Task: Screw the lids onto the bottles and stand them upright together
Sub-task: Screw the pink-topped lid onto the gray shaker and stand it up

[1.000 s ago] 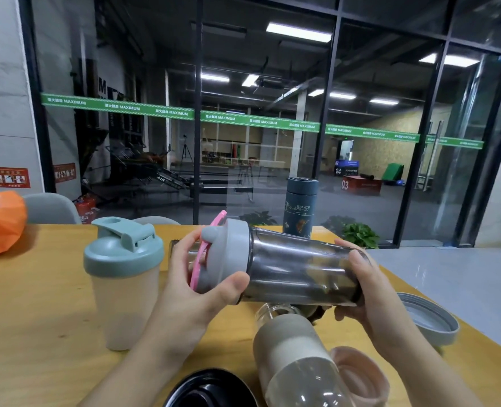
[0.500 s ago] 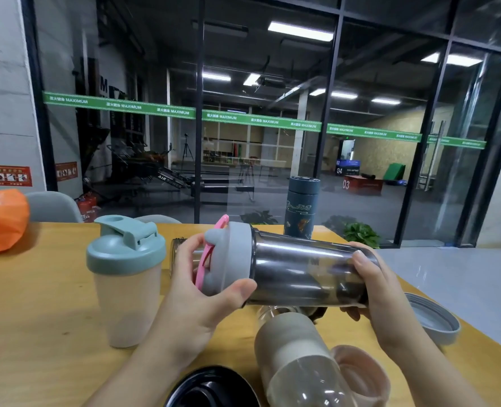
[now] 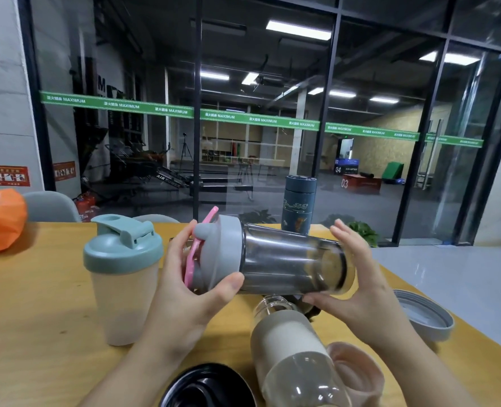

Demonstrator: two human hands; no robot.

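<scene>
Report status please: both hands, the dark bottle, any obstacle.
Left hand grips grey lid; right hand open at base. Dark bottle horizontal above table. Lying sleeved bottle directly below.

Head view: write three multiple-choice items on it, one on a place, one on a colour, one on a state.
1. Where is the beige shaker bottle with the teal lid?
A. Standing on the yellow wooden table
B. Lying on the floor
C. In the right hand

2. What colour is the loop on the grey lid of the held smoky transparent bottle?
A. Green
B. Pink
C. Black

3. How is the clear glass bottle with the beige sleeve?
A. Upright and lidded
B. Lying with no lid
C. Held in both hands

Answers: 1 A, it stands upright on the table, left of the left hand; 2 B, a pink loop shows beside the fingers; 3 B, its open neck points away, below the right hand.
</scene>
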